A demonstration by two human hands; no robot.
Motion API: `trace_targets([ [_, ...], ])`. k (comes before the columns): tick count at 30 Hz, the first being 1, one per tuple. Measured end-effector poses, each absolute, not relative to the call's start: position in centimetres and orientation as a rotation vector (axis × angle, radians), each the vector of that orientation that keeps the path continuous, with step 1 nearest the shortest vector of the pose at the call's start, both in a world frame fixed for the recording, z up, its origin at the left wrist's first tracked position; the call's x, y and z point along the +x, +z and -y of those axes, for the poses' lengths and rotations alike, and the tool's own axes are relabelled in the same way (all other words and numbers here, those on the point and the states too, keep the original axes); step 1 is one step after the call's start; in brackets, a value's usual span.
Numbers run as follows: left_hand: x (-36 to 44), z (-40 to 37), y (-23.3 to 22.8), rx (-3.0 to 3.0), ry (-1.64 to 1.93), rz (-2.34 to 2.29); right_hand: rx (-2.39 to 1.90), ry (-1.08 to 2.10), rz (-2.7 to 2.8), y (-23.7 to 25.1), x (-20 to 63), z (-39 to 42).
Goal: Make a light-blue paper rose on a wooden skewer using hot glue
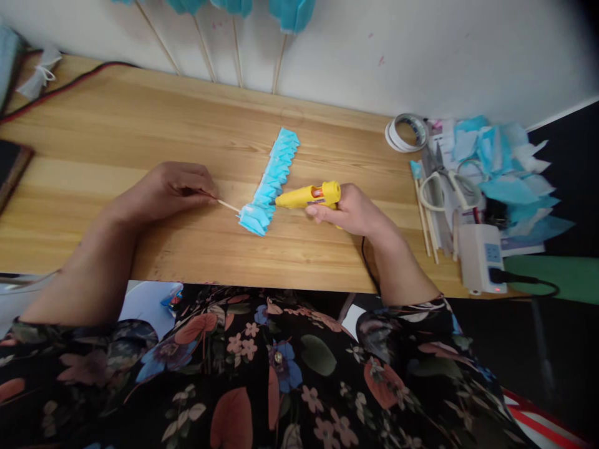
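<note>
My left hand [182,190] pinches a thin wooden stick [229,205]. The stick's far end meets the near end of a pleated light-blue strip [276,168], where the material is bunched up. The rest of the strip lies slantwise on the table, away from me. In my right hand [349,212] is a yellow glue gun [309,196], its fingers wrapped round the handle. The nozzle points left and is at the strip's right edge, just above the bunched end. Whether glue is coming out cannot be made out.
Several sticks with blue tops [292,15] lean on the wall. At the right lie tape rolls [406,132], scissors [449,184], loose sticks [423,215], blue scraps [508,168] and a white power socket [482,255]. A black cord [369,265] hangs over the table's front edge.
</note>
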State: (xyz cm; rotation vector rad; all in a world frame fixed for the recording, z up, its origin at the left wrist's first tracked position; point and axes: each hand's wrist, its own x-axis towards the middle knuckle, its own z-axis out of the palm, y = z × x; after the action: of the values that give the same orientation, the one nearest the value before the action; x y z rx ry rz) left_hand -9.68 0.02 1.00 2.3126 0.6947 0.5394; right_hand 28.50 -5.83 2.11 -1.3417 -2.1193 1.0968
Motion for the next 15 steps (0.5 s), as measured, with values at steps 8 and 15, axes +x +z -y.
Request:
trace_targets([
  [8,-9.8,-0.1,1.1,2.292,0.52,-0.714,-1.286,1.141,2.117,2.2,28.3,5.9],
  [15,-9.6,-0.2,1.0,2.342,0.535,-0.724,-1.263,1.165,2.051,3.0,29.2,5.9],
])
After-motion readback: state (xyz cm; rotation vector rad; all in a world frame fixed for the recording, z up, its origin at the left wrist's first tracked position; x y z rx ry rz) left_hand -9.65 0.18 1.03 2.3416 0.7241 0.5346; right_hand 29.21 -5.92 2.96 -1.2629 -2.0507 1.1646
